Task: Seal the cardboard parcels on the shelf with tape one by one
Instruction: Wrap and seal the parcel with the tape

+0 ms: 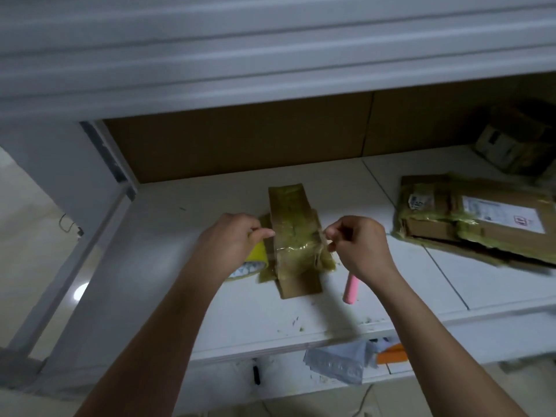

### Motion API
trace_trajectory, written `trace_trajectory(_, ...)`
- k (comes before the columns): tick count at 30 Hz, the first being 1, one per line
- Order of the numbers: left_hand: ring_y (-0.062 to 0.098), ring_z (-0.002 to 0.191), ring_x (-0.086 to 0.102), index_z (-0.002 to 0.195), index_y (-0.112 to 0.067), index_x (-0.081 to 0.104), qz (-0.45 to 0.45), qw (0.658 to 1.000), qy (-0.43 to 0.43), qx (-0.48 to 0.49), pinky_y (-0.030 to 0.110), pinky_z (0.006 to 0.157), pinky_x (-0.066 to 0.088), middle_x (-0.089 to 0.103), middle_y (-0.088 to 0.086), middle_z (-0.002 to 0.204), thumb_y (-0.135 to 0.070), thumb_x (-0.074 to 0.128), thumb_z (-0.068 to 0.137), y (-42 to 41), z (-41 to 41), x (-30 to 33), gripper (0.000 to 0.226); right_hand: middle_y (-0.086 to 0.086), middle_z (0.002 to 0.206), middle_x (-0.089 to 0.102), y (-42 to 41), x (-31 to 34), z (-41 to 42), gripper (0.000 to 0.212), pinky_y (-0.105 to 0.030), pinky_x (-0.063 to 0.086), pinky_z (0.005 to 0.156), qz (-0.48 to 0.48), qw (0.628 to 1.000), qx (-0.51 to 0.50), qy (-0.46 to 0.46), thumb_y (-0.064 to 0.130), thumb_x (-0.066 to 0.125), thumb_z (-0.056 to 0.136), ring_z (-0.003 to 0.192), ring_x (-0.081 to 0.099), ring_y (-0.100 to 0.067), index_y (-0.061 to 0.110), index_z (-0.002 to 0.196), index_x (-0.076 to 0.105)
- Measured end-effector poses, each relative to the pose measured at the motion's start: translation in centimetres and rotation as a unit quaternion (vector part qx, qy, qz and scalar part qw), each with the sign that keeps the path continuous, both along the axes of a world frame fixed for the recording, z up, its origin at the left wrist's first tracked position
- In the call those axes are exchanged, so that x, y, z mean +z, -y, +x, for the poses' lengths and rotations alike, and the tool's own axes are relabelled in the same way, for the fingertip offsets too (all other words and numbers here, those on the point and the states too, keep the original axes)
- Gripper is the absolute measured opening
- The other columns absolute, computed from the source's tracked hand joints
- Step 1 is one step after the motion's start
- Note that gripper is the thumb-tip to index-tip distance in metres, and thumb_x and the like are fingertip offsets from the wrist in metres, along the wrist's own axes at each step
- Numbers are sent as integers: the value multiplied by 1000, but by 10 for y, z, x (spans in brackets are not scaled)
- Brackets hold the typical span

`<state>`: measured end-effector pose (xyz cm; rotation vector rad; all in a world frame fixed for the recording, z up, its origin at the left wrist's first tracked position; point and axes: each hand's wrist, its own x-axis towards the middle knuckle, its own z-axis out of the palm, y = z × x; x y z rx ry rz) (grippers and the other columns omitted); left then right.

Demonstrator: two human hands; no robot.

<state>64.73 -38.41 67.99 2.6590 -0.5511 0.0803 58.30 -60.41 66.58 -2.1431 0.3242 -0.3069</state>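
A narrow cardboard parcel (293,236) is laid lengthwise at the centre of the white shelf (186,224), its far end raised, and a band of clear yellowish tape (296,246) is stretched across its middle. At the parcel's nine o'clock side, a yellow tape roll (251,263) is gripped in the left hand (231,239), with the thumb pressed to the parcel's edge. At its three o'clock side, the free tape end is pinched between the fingertips of the right hand (358,245). A pink cylindrical object (350,291) is seen at five o'clock, just beside the parcel. Larger taped parcels (478,218) are stacked well apart at two o'clock.
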Motion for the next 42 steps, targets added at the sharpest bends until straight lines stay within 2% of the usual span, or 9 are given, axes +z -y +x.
trace_trajectory(10, 16, 52, 56, 53, -20, 45, 114, 993, 39, 21, 28, 54, 40, 47, -5, 52, -63, 59, 86, 14, 12, -17, 56, -3, 78, 70, 10, -22, 10, 19, -21, 48, 63, 2, 999, -33, -6, -5, 59, 84, 79, 66, -20, 6, 78, 73)
trace_trajectory(18, 17, 59, 58, 72, -13, 68, 71, 997, -15, 33, 30, 63, 47, 62, 2, 67, -67, 51, 87, 14, 16, -46, 58, 7, 70, 67, 8, -57, 17, 30, -11, 49, 72, 125, 990, -30, -64, 2, 62, 91, 80, 65, -17, 14, 63, 67)
trace_trajectory(21, 13, 68, 61, 82, -20, 74, 52, 998, -29, 22, 30, 69, 48, 69, -2, 79, -62, 53, 89, 14, 17, -48, 46, 13, 59, 65, 1, -64, 16, 31, -48, 37, 111, 137, 988, -12, -66, 10, 63, 93, 74, 65, -12, 18, 62, 64)
trace_trajectory(24, 9, 73, 60, 89, -27, 75, 33, 999, -36, 20, 29, 69, 45, 70, -7, 86, -57, 55, 91, 14, 17, -48, 37, 20, 61, 66, -5, -67, 15, 24, -60, 35, 108, 106, 994, -10, -18, 13, 66, 91, 72, 66, -8, 21, 68, 67)
trace_trajectory(26, 8, 73, 60, 89, -27, 75, 35, 999, -34, 23, 27, 68, 44, 70, -8, 87, -57, 54, 92, 14, 18, -50, 36, 18, 70, 68, -2, -64, 12, 6, -51, 49, 95, 83, 996, -23, -10, 22, 73, 86, 76, 67, -9, 25, 86, 67)
trace_trajectory(28, 7, 72, 59, 89, -27, 75, 37, 998, -36, 24, 26, 66, 43, 70, -8, 87, -57, 54, 92, 13, 18, -51, 37, 13, 91, 68, 7, -62, 10, 34, -40, 55, 84, 70, 997, -38, -21, 30, 80, 80, 86, 66, -13, 26, 110, 64)
trace_trajectory(31, 6, 72, 58, 91, -27, 75, 42, 998, -37, 24, 26, 65, 42, 69, -8, 87, -57, 53, 92, 13, 17, -50, 37, 4, 114, 66, 12, -61, 3, 35, -26, 54, 86, 78, 995, -28, 56, 8, 68, 88, 106, 64, -18, 23, 119, 64)
trace_trajectory(37, 4, 70, 56, 86, -29, 73, 48, 998, -34, 35, 25, 62, 39, 64, -13, 78, -58, 51, 93, 14, 15, -49, 37, 28, 134, 45, -17, -66, -17, 81, -3, 34, 97, 148, 968, 201, -42, 29, 64, 93, 124, 45, 13, 30, 155, 12)
trace_trajectory(42, 9, 77, 60, 91, -28, 74, 40, 998, -37, 35, 31, 72, 49, 68, -10, 89, -57, 52, 93, 15, 12, -48, 36, 10, 157, 23, -11, -50, -8, 69, 2, 5, 106, 18, 984, 177, -17, 40, 56, 96, 143, 22, -4, 20, 154, 25)
